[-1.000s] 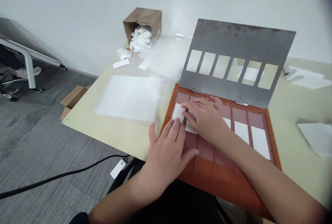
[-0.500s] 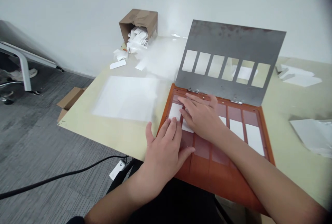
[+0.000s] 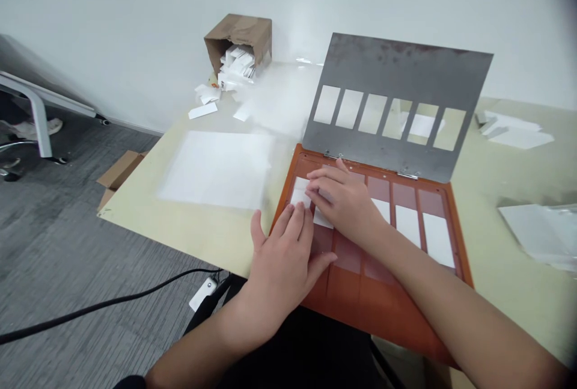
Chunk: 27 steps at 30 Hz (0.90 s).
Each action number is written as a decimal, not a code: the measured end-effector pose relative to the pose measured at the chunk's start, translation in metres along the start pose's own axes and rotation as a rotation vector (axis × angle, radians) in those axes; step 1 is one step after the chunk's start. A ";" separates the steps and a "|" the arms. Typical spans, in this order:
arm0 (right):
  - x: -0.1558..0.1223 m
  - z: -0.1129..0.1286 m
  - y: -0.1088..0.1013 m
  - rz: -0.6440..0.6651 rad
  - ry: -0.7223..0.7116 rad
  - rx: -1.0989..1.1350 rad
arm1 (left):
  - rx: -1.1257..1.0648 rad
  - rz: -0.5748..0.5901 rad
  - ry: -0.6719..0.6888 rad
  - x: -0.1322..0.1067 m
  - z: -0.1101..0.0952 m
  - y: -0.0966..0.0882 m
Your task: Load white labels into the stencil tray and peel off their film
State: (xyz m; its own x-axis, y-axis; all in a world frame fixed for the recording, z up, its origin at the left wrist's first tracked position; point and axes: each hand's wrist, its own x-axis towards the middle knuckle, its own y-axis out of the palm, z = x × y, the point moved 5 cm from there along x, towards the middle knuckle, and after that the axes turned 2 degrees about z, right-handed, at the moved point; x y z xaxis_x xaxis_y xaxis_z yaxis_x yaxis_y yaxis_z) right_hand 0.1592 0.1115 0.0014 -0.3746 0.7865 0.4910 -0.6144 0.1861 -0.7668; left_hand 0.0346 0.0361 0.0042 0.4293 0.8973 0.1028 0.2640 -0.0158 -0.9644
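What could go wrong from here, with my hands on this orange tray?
The raised steel plate is hinged to the orange tray just beyond the right hand, so it might catch the fingers if it dropped. The white cards seem to lie loose in their red bays, so the card under the right hand could slip askew. The left hand could also nudge the tray if it presses on it.

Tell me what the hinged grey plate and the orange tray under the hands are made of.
The grey rectangular hinged plate looks like bare sheet steel: dull, mottled with dark stains, with crisply cut windows. The orange compartmented tray looks like smooth rigid plastic with a slight sheen, though a coated metal can't be ruled out.
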 end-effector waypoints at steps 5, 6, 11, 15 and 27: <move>-0.001 0.006 0.001 0.184 0.046 -0.014 | 0.006 -0.008 -0.001 -0.001 0.000 -0.001; -0.001 0.007 0.001 0.206 0.051 -0.023 | 0.011 -0.005 -0.002 -0.001 0.000 -0.001; 0.000 0.009 0.000 0.232 0.040 -0.064 | 0.025 0.010 -0.008 -0.001 0.000 0.000; -0.002 0.012 0.001 0.237 -0.011 -0.119 | 0.016 0.009 -0.015 0.000 0.000 0.001; -0.005 0.017 0.001 0.242 -0.029 -0.162 | 0.048 -0.088 -0.005 0.000 0.000 -0.001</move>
State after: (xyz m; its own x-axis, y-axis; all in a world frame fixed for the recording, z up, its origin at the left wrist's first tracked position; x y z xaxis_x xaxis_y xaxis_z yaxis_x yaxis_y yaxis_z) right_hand 0.1486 0.0976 0.0058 -0.5180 0.8026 0.2958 -0.3870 0.0885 -0.9178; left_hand 0.0337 0.0361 0.0054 0.4022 0.8963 0.1868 0.2589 0.0844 -0.9622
